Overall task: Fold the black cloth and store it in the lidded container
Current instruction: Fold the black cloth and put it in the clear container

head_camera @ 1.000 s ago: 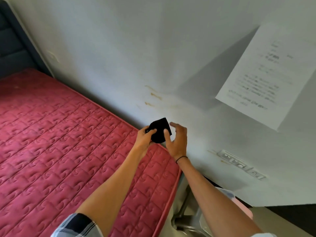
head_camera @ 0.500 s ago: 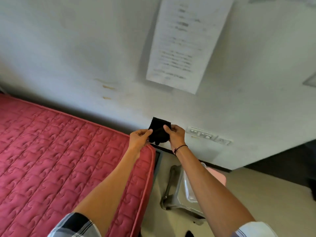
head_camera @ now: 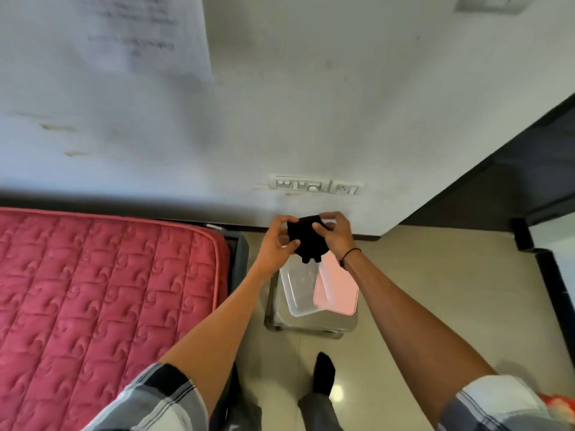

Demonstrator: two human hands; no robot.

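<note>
A small folded black cloth (head_camera: 306,241) hangs between both hands, held in the air near the wall. My left hand (head_camera: 277,244) grips its left side and my right hand (head_camera: 337,236) grips its right side and top. Directly below the cloth stands a clear plastic container (head_camera: 298,290), open, on a metal stool (head_camera: 311,323). Its pink lid (head_camera: 337,289) lies beside it on the right, overlapping the container's edge.
A red quilted mattress (head_camera: 102,303) fills the left. A white wall with a paper sheet (head_camera: 140,35) and wall sockets (head_camera: 314,185) stands ahead. My black-socked foot (head_camera: 323,373) rests on the beige floor. Dark furniture (head_camera: 529,169) is at the right.
My view has swung right and down, bringing the container, lid and stool fully into sight. Both hands have carried the cloth away from the mattress to above the container.
</note>
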